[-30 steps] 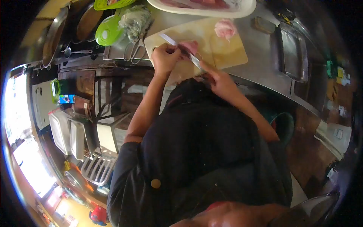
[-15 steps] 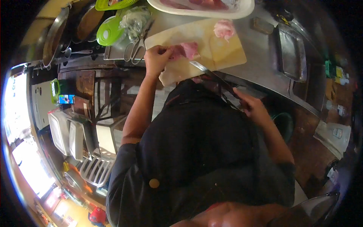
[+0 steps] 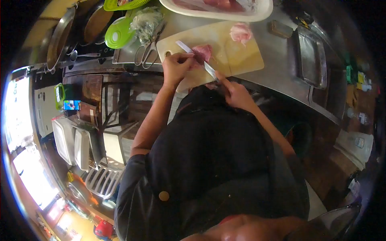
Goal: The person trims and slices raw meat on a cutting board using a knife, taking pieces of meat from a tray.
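My right hand (image 3: 234,91) is wrapped round the handle of a long knife (image 3: 209,69). The blade lies slantwise across a piece of pink meat (image 3: 203,52), its tip pointing to the upper left. My left hand (image 3: 176,67) pinches the near left end of that meat, close beside the blade. Under both is a pale, yellow-stained cutting board (image 3: 243,60) at the counter's front edge. A second, paler pink piece (image 3: 241,33) rests at the board's upper right.
Scissors (image 3: 146,55), a clear plastic bag (image 3: 147,24) and a green lid (image 3: 120,33) lie left of the board. Behind it is a white tub (image 3: 241,17) of meat. At right are a sponge-like block (image 3: 281,29) and a metal tray (image 3: 312,56).
Over the last half second my right hand has brought the knife from the board's near edge up and left across the meat. My left hand has shifted slightly right, still pinching the meat.
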Action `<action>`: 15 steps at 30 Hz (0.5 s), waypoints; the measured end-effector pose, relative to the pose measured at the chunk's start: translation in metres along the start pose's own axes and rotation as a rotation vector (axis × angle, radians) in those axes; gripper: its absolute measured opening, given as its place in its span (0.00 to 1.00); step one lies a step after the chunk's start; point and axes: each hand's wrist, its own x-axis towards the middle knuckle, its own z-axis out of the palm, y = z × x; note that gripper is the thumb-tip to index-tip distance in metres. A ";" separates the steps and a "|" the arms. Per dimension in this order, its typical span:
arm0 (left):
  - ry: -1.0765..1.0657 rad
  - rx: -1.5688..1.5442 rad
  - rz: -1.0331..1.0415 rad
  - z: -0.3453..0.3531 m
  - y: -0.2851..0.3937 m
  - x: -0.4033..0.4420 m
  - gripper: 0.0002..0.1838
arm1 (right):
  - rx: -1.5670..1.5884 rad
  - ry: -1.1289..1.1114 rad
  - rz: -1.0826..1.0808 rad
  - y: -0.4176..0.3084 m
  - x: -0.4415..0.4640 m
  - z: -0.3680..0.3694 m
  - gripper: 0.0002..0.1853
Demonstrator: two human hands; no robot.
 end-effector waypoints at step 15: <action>0.081 0.245 0.303 0.000 0.002 0.018 0.12 | -0.010 0.086 -0.005 -0.022 0.008 -0.009 0.32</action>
